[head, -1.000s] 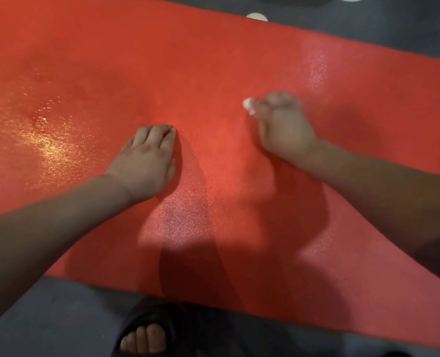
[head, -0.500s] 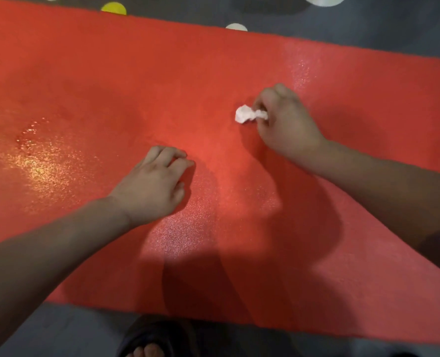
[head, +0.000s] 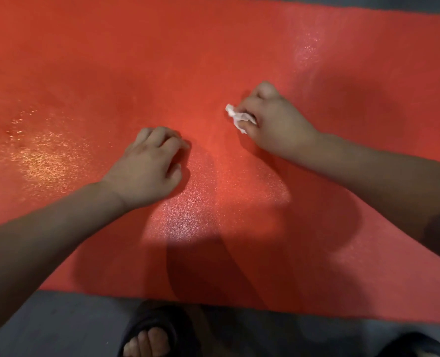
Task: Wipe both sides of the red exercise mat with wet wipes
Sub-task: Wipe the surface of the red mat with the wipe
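Hands at work on the upper face of the red exercise mat (head: 116,63), seen from the head camera. The mat lies flat on a grey floor (head: 59,328) with its long axis running left to right across the view, so it extends well past both hands on either side. Its near long edge lies just ahead of a sandalled foot (head: 149,331).

The right hand (head: 278,124) has its fingers and thumb closed in a pinch on a small crumpled white wet wipe (head: 239,117). The wad sticks out toward the left and is down at the mat surface. The left hand (head: 149,163) holds nothing. Its fingers are curled under and it rests on the mat, apparently as a brace.

The right hand sits farther from the body, about midway across the mat's width. The left hand is nearer the body, beside it and to its left.

A glinting patch (head: 41,155) lies well to the left of the left hand (probably moisture, though it may only be glare). A fainter sheen (head: 304,47) shows beyond the right hand.

Judgement: the top face is partway wiped and the underside has not been reached. Only the right hand carries the wipe, so the next stroke would most naturally run along the long axis, with the left hand holding the mat in place.
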The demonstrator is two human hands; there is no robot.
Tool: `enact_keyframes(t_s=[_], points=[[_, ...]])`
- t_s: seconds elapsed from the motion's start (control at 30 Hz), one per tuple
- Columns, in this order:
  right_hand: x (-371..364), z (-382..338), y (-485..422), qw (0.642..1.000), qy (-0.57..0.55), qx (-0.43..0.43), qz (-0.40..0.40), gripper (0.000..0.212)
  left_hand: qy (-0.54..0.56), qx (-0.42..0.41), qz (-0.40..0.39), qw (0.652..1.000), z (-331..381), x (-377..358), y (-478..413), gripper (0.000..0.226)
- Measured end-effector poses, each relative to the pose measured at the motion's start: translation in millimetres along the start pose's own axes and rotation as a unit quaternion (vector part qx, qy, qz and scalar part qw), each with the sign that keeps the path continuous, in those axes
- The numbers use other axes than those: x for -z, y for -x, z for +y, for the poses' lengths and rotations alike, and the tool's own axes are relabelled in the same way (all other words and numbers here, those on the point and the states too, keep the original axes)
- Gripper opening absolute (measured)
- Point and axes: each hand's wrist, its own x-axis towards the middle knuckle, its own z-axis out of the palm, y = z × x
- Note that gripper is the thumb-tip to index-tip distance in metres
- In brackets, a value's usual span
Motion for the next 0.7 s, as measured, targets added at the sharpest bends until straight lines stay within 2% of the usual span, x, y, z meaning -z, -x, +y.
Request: enact_keyframes(t_s=[0.1,0.13,0.17,0.23,0.3,0.37,0.43,0.5,0.57,0.63,0.7], points=[[2,2,-6,0.994,0.036,0.096,-0.042,0.032,-0.005,0.012,-0.008,1.0,1,1,-3,0.049],[6,10,-13,0.992,0.056,0.106,-0.031,0.039,-0.009,0.013,-0.011,1.0,1,1,-2,0.05],[13,18,-21,0.994,0.071,0.085,-0.006,0.042,-0.014,0.012,-0.011,1.0,1,2,-2,0.05],[22,38,-32,0.994,0.095,-0.011,0.052,0.036,-0.023,0.01,-0.011,1.0,1,1,-1,0.052],[19,44,-33,0.991,0.102,-0.059,0.065,0.034,-0.027,0.012,-0.013,0.999,1,0,1,0.053],[2,27,-18,0.995,0.094,-0.011,0.03,0.036,-0.029,0.011,-0.012,0.999,1,-1,2,0.054],[-16,-2,14,0.995,0.053,0.078,-0.025,0.031,-0.034,0.007,-0.012,0.999,0,-2,3,0.054],[-22,-33,53,0.977,0.03,0.175,-0.114,0.03,-0.036,0.005,-0.012,0.999,0,-2,3,0.054],[-21,-44,73,0.957,0.02,0.24,-0.161,0.03,-0.033,0.005,-0.014,0.999,0,-3,4,0.056],[-12,-35,61,0.946,0.048,0.288,-0.143,0.022,-0.034,0.005,-0.016,0.999,-1,-4,6,0.058],[-5,-4,33,0.964,0.091,0.242,-0.065,0.013,-0.036,0.003,-0.02,0.999,-1,-4,8,0.059]])
